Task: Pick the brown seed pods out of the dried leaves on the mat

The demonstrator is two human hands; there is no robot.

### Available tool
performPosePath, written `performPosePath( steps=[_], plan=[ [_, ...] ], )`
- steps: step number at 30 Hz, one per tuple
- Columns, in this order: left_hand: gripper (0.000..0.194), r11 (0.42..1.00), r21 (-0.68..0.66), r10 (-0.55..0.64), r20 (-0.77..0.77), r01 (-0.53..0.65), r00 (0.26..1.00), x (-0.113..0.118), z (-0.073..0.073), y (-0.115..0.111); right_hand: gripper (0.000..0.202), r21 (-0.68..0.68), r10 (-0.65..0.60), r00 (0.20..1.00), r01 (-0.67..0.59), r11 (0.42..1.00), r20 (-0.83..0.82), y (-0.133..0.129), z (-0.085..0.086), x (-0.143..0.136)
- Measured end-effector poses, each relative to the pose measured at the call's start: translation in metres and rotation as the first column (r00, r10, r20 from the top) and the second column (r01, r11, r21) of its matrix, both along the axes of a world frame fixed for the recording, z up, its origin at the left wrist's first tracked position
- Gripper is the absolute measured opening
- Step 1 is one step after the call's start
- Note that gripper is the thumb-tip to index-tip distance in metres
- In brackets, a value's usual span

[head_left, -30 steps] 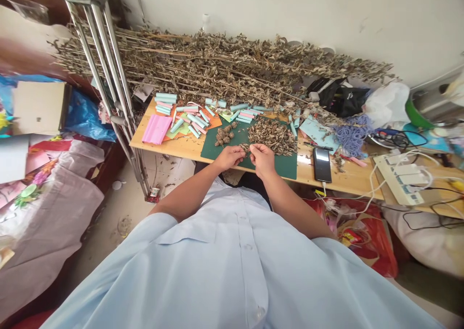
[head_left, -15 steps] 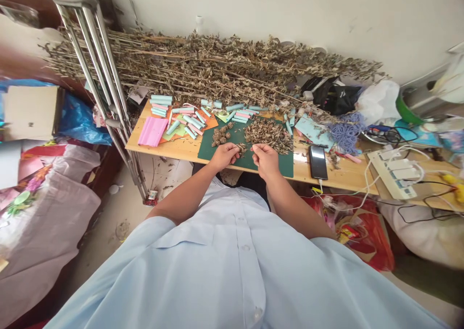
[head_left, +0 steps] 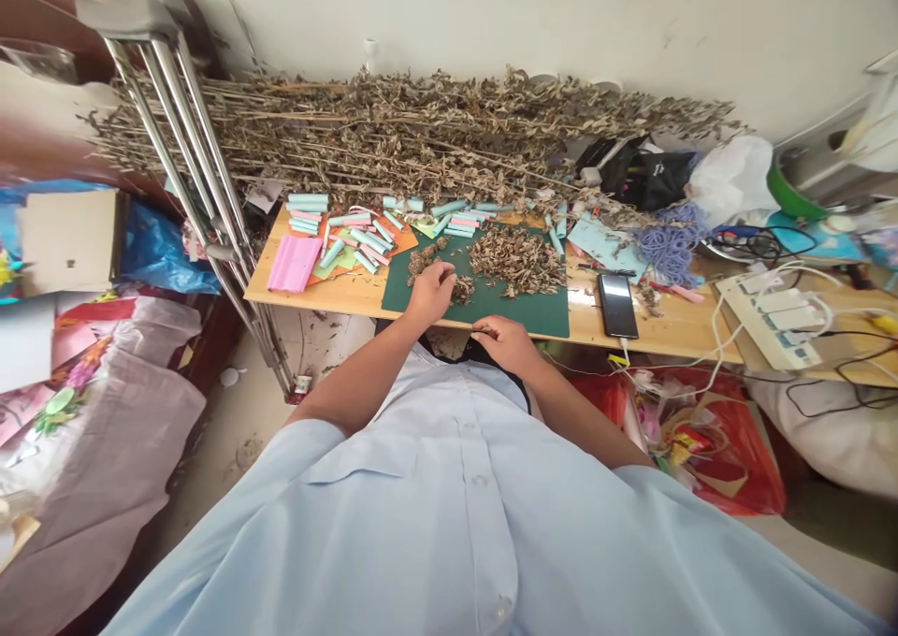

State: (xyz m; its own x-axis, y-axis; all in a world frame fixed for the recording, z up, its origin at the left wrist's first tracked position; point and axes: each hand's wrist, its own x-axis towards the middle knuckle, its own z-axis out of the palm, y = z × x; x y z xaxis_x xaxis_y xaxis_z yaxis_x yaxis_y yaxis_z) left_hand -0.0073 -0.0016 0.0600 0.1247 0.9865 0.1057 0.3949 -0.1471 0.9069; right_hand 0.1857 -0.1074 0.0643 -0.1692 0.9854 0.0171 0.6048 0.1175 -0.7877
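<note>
My left hand (head_left: pixel 430 296) is over the left half of a green cutting mat (head_left: pixel 520 314), fingers curled in towards the thumb. Whatever is in them, if anything, is hidden. Just behind it lie rounded clumps of dried leaf (head_left: pixel 422 256), partly covered by the hand. A small heap of leaf bits (head_left: pixel 463 289) sits right beside its fingers. At the table's front edge my right hand (head_left: pixel 506 344) pinches thumb and finger together, on something too small to name. Beyond it, a larger pile of loose dried leaves (head_left: pixel 519 260) covers the mat's right half.
Long dried leafy stems (head_left: pixel 393 131) lie along the wall. Paper rolls (head_left: pixel 365 243) and a pink folded sheet (head_left: pixel 295 263) are on the left. A phone (head_left: pixel 617 306), purple cord (head_left: pixel 670 243) and a power strip (head_left: pixel 764 318) lie right. A metal crutch (head_left: pixel 189 150) leans at the left.
My left hand has shifted slightly up and left, off the small heap of leaf bits. My right hand has dropped from over the mat to the table's front edge.
</note>
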Motion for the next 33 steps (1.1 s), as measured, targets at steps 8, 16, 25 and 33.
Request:
performPosePath(
  steps=[8,16,25,33],
  plan=[
    [0.035,0.951,0.232,-0.134,-0.287,0.205,0.949,0.011,-0.003,0.014,0.011,-0.010,-0.098,0.966,0.098,0.995,-0.238,0.001,0.012,-0.009],
    [0.040,0.921,0.261,-0.192,-0.341,0.289,0.920,0.004,-0.013,0.004,0.020,0.080,-0.437,0.880,0.457,0.886,-0.186,0.030,0.005,0.036],
    [0.040,0.872,0.354,-0.241,-0.292,0.338,0.926,-0.004,-0.016,-0.007,0.027,0.163,-0.612,0.787,0.616,0.771,-0.078,0.102,0.006,0.105],
    [0.035,0.854,0.427,-0.225,-0.213,0.298,0.951,-0.008,-0.022,-0.011,0.040,0.211,-0.480,0.864,0.446,0.870,0.153,0.139,0.009,0.092]
  ],
)
